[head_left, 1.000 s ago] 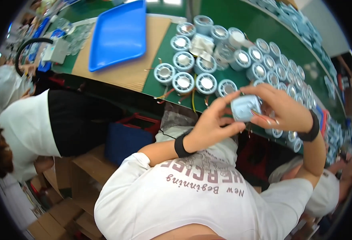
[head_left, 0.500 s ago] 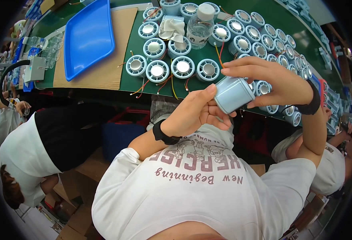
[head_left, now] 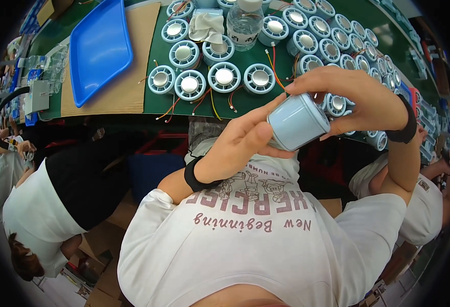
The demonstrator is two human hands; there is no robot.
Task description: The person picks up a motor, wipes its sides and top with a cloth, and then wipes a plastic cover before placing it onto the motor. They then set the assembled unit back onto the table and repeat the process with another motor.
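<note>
A light-blue cylindrical housing lies tilted between my two hands, just in front of the table edge. My right hand grips its far right end, thumb below and fingers over the top. My left hand supports its left end, with the palm and fingers against it. Red and yellow wires rise beyond the housing near my right fingertips; which unit they belong to I cannot tell. Several similar round units with silver centres and slotted rims stand on the green table close by.
A blue tray lies on a cardboard sheet at the left. Among the units stand a clear bottle and a crumpled white cloth. A grey box sits at the table's left edge. Other people sit on both sides.
My left hand has shifted from open fingers under the housing to closer contact along its left end. The housing has turned slightly, and the view has moved a little.
</note>
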